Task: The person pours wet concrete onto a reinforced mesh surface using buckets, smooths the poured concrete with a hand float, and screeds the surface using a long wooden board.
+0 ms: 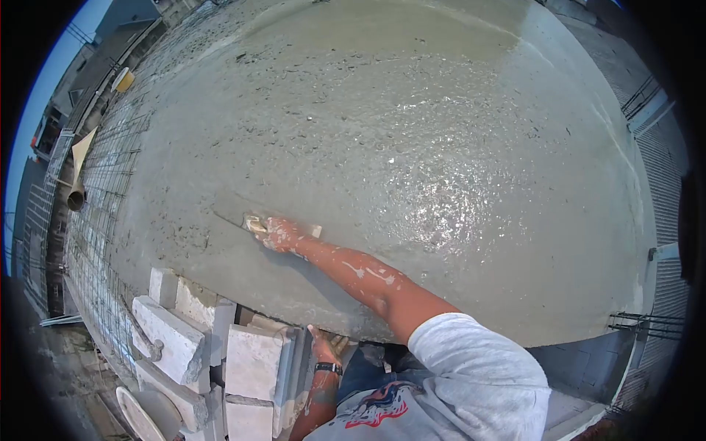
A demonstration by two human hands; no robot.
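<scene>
My right hand [280, 234], spattered with cement, is closed round the pale handle of a trowel [254, 222]. The trowel lies low on the wet concrete surface [412, 147], and its blade is mostly hidden by the hand and the grey slurry. At the slab's near edge, my left hand [326, 346] has its thumb and fingers apart, beside a stack of pale blocks [254, 360]. It holds nothing that I can see, and a dark-strapped watch [329, 367] is on that wrist.
Steel reinforcing mesh [110, 176] shows along the left side, with a pipe [76, 197] near it. A yellow bucket [123, 80] stands farther back. Rebar ends [647, 325] jut out at the right edge, by corrugated sheeting [673, 206]. The slab drops off at its near edge.
</scene>
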